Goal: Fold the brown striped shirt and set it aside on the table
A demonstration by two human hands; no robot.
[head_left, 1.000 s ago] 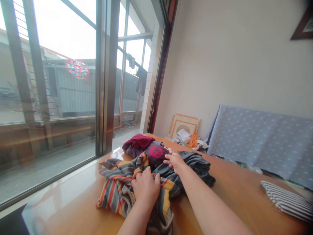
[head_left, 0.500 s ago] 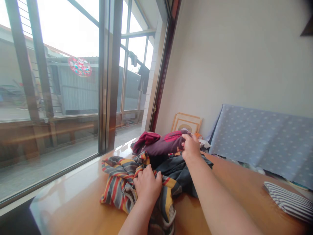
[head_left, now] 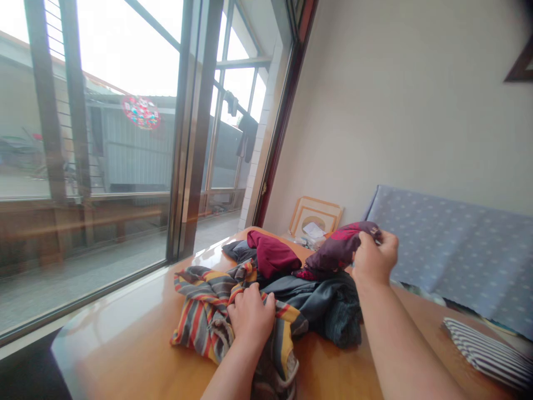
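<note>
My left hand (head_left: 252,316) lies on top of a striped garment (head_left: 200,319) in red, yellow and grey, its fingers slightly bent and apart on the fabric. The striped garment is crumpled on the table, with a pale fuzzy lining at its openings. My right hand (head_left: 377,255) is closed on one end of a dark purple garment (head_left: 333,250) with magenta patches, lifting that end above the pile. Under and beside it are a dark grey-blue garment (head_left: 320,297) and a bunched maroon cloth (head_left: 272,255).
The glossy wooden table (head_left: 108,344) stands by a large window (head_left: 125,150). A folded black-and-white striped cloth (head_left: 485,347) lies at the right. Behind are a wooden frame (head_left: 318,211) against the wall and a blue dotted cover (head_left: 453,250).
My right hand has moved to the right, drawing the purple garment away from the maroon cloth. More of the dark grey-blue garment shows. My left hand stays on the striped garment.
</note>
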